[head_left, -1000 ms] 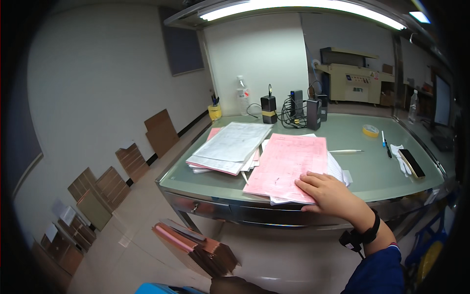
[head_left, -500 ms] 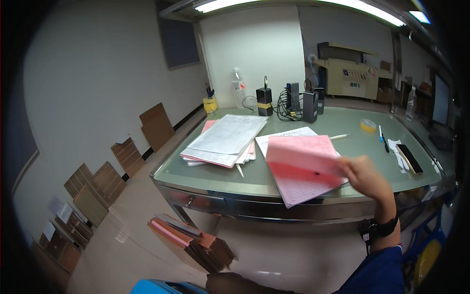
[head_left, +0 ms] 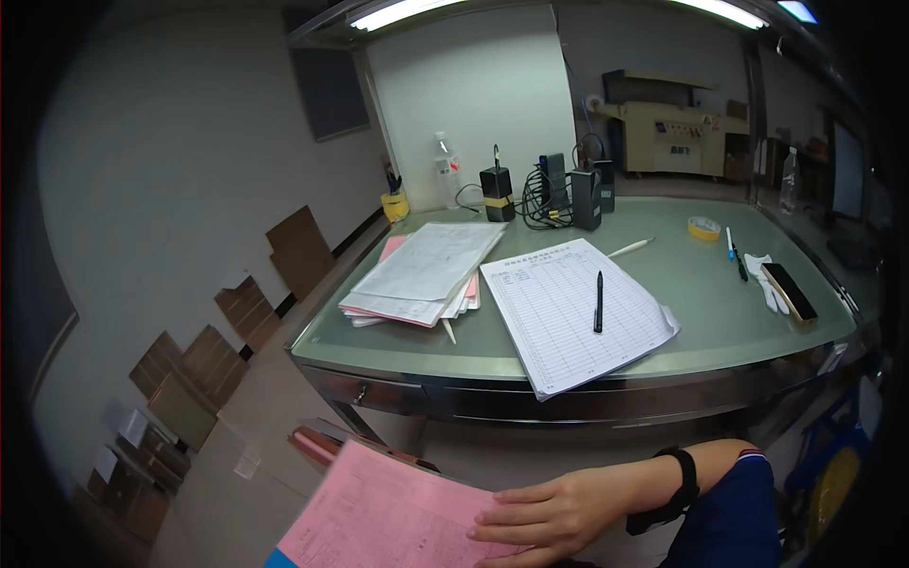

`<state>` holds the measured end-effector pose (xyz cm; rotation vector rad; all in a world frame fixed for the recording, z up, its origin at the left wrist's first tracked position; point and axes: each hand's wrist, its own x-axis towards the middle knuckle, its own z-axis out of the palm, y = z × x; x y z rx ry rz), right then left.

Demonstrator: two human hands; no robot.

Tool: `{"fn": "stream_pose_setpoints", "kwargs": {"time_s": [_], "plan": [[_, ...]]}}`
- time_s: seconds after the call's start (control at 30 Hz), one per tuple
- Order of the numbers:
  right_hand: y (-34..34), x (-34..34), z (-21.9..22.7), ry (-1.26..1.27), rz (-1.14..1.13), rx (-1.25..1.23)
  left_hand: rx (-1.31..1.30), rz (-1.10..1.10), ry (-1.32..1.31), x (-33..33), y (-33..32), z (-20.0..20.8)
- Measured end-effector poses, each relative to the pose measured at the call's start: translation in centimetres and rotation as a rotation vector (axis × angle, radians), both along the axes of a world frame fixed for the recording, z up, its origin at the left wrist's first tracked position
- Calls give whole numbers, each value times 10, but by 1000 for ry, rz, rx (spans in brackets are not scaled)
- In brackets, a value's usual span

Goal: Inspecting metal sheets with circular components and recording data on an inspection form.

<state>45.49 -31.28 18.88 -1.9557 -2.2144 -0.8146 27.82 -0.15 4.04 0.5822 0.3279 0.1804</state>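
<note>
Before the desk, head view: your right hand has its fingers nearly straight, slightly parted, over the pink sheet; you cannot tell whether they grip.
Pink sheet: nearest you, below the desk's front edge.
White form: on the desk, under the black pen.

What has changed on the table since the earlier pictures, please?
The right hand has brought the pink sheet off the table, nearer and leftward, uncovering white forms and a black pen. The paper stack, tape and phone stayed in place.
</note>
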Motion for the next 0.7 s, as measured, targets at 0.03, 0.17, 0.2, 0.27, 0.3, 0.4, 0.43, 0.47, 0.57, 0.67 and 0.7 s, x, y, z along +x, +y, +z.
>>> {"fn": "stream_pose_setpoints", "kwargs": {"time_s": [0.03,0.17,0.2,0.27,0.3,0.4,0.43,0.47,0.57,0.67,0.7], "plan": [[9,0,-16,9,60,-81,0,9,2,4,-5,11],[32,-2,-40,202,155,-279,421,-68,19,26,-31,40],[36,-2,-37,349,215,-235,438,-69,49,23,-28,26],[29,3,-32,551,114,-169,469,-41,64,20,-18,0],[22,17,-25,599,-3,-149,467,-36,65,15,-11,-1],[-22,70,37,513,-436,267,544,298,231,-13,22,6],[-50,79,43,299,-746,312,542,415,284,-26,36,6],[-76,87,43,102,-944,314,535,527,333,-35,49,3],[-113,97,31,-43,-1161,58,539,535,364,-36,85,-32],[-114,111,24,154,-1190,52,551,590,397,-58,113,-61],[-108,114,26,154,-1178,47,558,619,414,-67,121,-68]]}}
